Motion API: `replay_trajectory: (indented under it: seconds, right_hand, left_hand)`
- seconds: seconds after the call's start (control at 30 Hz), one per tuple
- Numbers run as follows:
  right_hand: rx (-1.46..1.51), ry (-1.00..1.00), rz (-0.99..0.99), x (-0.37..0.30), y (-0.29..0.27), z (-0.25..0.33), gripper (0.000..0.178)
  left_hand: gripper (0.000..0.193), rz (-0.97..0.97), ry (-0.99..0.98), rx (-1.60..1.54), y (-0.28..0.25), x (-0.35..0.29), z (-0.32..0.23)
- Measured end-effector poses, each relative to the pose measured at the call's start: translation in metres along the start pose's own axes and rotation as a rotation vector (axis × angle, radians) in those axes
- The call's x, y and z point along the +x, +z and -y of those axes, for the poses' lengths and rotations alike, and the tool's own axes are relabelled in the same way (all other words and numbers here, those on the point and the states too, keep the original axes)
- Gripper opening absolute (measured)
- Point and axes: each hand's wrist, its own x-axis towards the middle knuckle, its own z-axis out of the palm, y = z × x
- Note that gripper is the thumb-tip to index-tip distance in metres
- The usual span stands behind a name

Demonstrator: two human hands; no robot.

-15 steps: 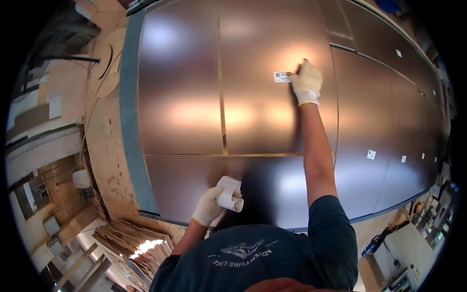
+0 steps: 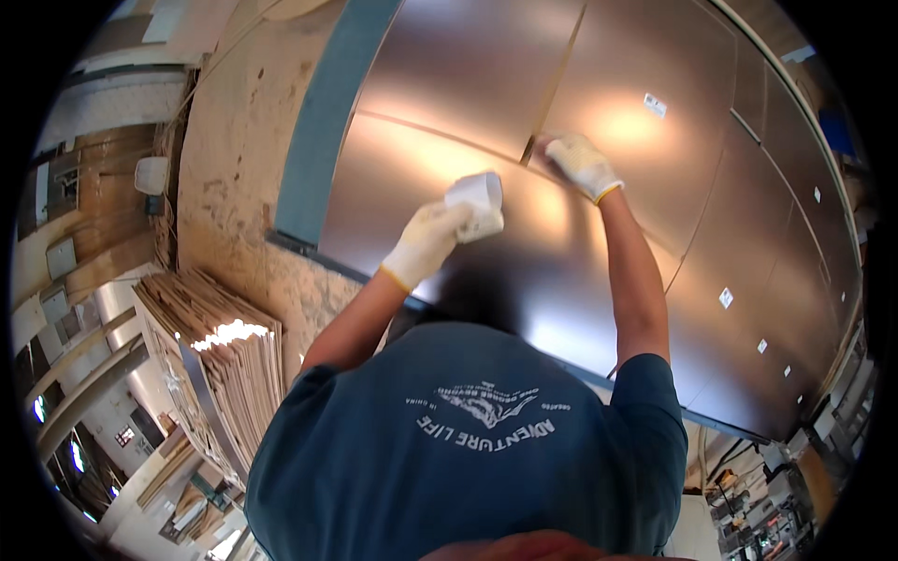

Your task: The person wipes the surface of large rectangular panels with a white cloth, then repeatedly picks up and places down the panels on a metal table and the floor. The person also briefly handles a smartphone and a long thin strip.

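Boards (image 2: 599,70), brown and shiny, take up the most room. A dark blue shirt (image 2: 365,421) on the near side of the boards has pale letters (image 2: 486,443) and a picture (image 2: 482,408). By a gap (image 2: 558,79) in the boards is the right hand (image 2: 582,165), gloved, too blurry to tell if it holds something. The left hand (image 2: 426,245), gloved too, is closed around a white roll (image 2: 482,196). The roll pokes out past that hand, over the boards' near left part. White stickers (image 2: 655,105) on the boards have print too tiny to read.

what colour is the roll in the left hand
White; the roll in the left hand shows best in the head view.
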Motion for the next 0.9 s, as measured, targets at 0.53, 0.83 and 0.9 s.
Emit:
replay_trajectory:
  seconds: [0.53, 0.83, 0.9]
  right_hand:
    - [-0.526, -0.431, -0.564, -0.142, 0.244, 0.203, 0.015]
    - [0.482, 0.403, -1.442, -0.216, 0.138, -0.046, 0.027]
    - [0.339, 0.431, -1.645, -0.211, 0.135, -0.116, 0.021]
  left_hand:
    - [0.043, -0.133, -0.245, -0.397, -0.116, -0.068, 0.011]
    - [0.039, -0.137, -0.296, -0.309, -0.217, -0.143, -0.030]
    - [0.042, -0.153, -0.248, -0.220, -0.239, -0.151, -0.047]
